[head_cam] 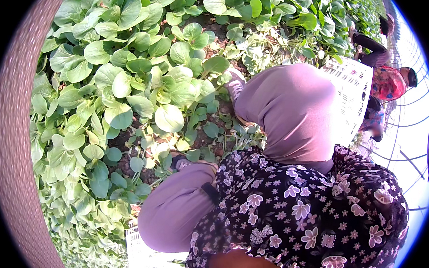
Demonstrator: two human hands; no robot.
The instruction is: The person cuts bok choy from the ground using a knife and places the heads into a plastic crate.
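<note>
Both my hands are out of view. Before me grows a dense bed of leafy greens [166, 88] that look like bok choy, with broad rounded leaves. My bent knees in mauve trousers [291, 108] stand over the near side of the bed. One shoe [234, 84] rests among the plants, and the other shoe [181, 163] is partly covered by leaves and a trouser leg. Patches of brown soil [127, 162] show between the stems. Cut or wilted leaves [265, 46] lie on the ground beyond one foot.
A white slotted plastic crate [352, 93] stands beyond one knee; another white crate [155, 257] is by the other. A person in a red patterned top [387, 84] crouches behind the first crate, with others nearby. Curved greenhouse hoops [408, 124] rise behind. A brown brim [17, 125] borders the view.
</note>
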